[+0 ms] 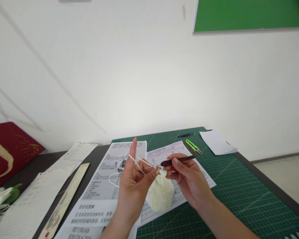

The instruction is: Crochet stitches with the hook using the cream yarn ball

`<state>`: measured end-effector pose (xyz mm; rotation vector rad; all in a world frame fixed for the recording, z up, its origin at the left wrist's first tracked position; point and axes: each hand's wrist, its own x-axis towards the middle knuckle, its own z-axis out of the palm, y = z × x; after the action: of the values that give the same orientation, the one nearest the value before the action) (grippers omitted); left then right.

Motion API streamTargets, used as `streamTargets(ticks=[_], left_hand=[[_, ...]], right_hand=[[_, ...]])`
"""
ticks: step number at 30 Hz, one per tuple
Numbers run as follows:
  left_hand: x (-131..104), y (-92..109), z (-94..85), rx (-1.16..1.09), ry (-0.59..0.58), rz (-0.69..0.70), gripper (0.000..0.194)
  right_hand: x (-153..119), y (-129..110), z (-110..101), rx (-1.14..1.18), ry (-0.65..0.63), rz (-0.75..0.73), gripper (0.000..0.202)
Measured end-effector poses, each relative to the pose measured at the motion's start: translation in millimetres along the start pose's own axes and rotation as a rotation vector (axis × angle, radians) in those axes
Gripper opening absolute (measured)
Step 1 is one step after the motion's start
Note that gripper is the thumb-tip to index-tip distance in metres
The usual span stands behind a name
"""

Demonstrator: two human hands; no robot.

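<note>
Mat (241,196) open toward right edge, hook (167,163) held

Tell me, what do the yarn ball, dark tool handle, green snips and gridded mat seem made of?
Yarn ball: soft spun fibre, cotton or synthetic unclear; matte, loosely wound strands show.
Dark tool handle: wood or plastic, hard to tell; smooth and deep brown.
Green snips: probably plastic with metal; bright even green, silvery tips.
Gridded mat: perhaps plastic, flat and dull with pale printed lines.

A craft workspace — gridded cutting mat (241,191) across the lower right, yarn ball (160,196) at lower centre, green snips (191,144) right of centre, printed sheets (97,182) lower left of centre.
</note>
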<state>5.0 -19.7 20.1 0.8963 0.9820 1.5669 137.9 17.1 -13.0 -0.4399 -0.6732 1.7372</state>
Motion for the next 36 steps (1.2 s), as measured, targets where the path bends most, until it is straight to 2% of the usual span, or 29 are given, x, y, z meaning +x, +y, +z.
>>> streamTargets(ticks=[9,13,15,17,18,21,23,26,30,33,36], left_hand=[[-0.2,-3.3,1.3,-0.014,0.02,0.013,0.096],[-0.7,-9.6,4.4,-0.006,0.097,0.018,0.093],[0.4,-13.9,4.7,-0.017,0.136,0.004,0.096],[3.0,-17.4,3.4,-0.066,0.142,-0.035,0.098],[4.7,-18.4,2.3,-0.111,0.132,-0.064,0.098],[9.7,-16.7,-1.8,-0.275,0.087,-0.189,0.096],[11.6,-12.4,-4.1,-0.348,0.045,-0.261,0.094],[11.7,-5.3,-6.7,-0.35,-0.028,-0.267,0.09],[10.1,-0.1,-8.1,-0.252,-0.028,-0.195,0.09],[9.2,2.3,-7.6,-0.224,-0.014,-0.147,0.093],[9.0,4.9,-7.4,-0.235,-0.012,-0.143,0.094]], right_hand=[[0.7,-3.3,-1.7,-0.07,-0.02,-0.021,0.014],[0.1,-1.4,-1.9,-0.24,0.019,-0.121,0.011],[-2.2,0.9,-1.6,-0.393,0.033,-0.237,0.007],[-6.2,4.0,-2.6,-0.619,0.002,-0.428,0.012],[-8.6,5.6,-3.8,-0.751,-0.042,-0.551,0.019],[-15.1,8.9,-8.8,-1.065,-0.296,-0.909,0.046],[-17.3,8.9,-10.1,-1.106,-0.37,-0.991,0.055],[-16.6,7.0,-5.1,-0.921,-0.272,-0.88,0.047],[-12.0,7.7,4.4,-0.551,-0.088,-0.555,0.024],[-9.5,10.0,4.0,-0.377,-0.038,-0.383,0.013],[-8.7,8.8,-0.5,-0.283,-0.015,-0.274,0.012]])
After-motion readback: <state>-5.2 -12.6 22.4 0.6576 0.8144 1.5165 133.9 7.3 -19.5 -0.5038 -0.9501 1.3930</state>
